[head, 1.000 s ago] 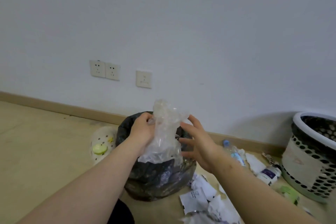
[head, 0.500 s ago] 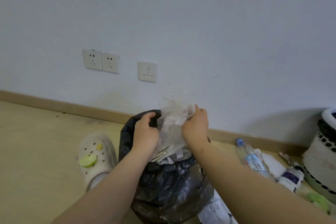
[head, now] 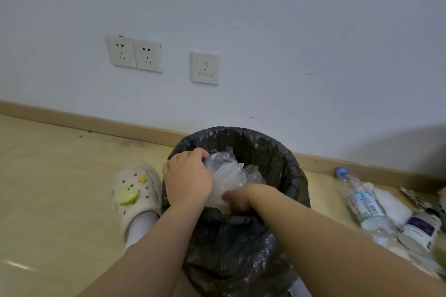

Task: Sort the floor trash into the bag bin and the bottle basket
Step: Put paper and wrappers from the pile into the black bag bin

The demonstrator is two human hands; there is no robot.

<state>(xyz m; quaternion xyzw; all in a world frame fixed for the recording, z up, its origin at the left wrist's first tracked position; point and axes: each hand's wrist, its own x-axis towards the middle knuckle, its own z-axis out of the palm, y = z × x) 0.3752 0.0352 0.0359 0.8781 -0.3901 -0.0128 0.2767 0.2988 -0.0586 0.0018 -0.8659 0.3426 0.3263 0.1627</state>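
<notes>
A bin lined with a black bag point(head: 277, 159) stands on the floor by the wall. A crumpled clear plastic bag point(head: 226, 173) sits inside its mouth. My left hand point(head: 188, 181) grips the plastic from the left, fingers curled over its top. My right hand point(head: 237, 198) is down inside the bin, curled on the plastic's lower edge; its fingers are partly hidden. A clear water bottle point(head: 362, 202) with a blue cap lies on the floor to the right.
A white jar with a purple label point(head: 420, 229) and white paper scraps point(head: 391, 205) lie beside the bottle. My foot in a cream clog point(head: 135, 195) is just left of the bin. The wall with sockets point(head: 134, 54) is close behind.
Both hands have gone down with the clear plastic bag, from above the bin's rim into its mouth. The view has tilted downward and the basket has left the frame.
</notes>
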